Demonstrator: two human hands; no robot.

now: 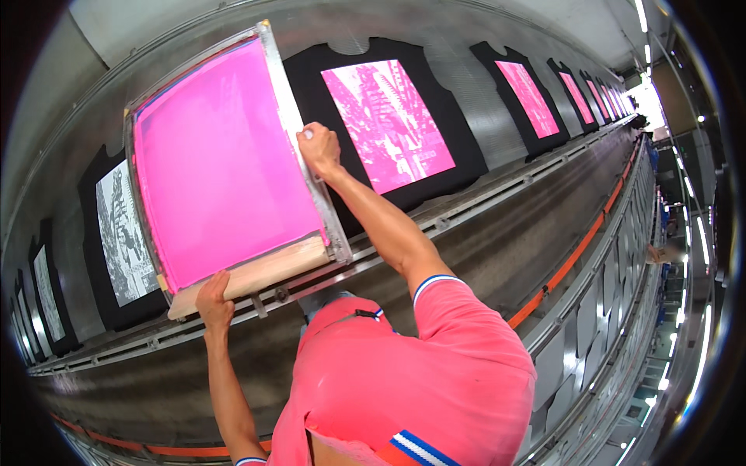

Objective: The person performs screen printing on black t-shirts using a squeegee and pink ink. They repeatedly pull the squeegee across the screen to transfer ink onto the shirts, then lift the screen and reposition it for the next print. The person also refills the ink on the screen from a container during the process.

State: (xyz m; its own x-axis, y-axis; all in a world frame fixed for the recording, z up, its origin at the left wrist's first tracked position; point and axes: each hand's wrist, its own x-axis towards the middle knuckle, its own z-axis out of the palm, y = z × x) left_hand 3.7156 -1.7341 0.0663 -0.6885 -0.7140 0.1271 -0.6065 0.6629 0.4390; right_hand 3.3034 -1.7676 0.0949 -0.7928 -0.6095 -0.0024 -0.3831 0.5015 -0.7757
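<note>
A silk-screen frame point(281, 101) with pink ink across its mesh point(225, 163) lies tilted over the long table. Along its near end rests a squeegee point(268, 273) with a pale wooden handle. My left hand point(215, 301) is closed on the squeegee near its left end, thumb on top. Fingers curled, my right hand point(319, 149) grips the frame's right rail about midway. Just right of the frame lies a black shirt point(458, 144) with a pink and white print point(388, 124). What lies beneath the screen is mostly hidden.
To the left, a black shirt point(97, 198) bears a white and grey print point(124, 233). More printed black shirts point(497, 58) line the table both ways. A metal rail point(505, 186) runs along the near edge. Behind me are an orange strip point(571, 256) and another table's side.
</note>
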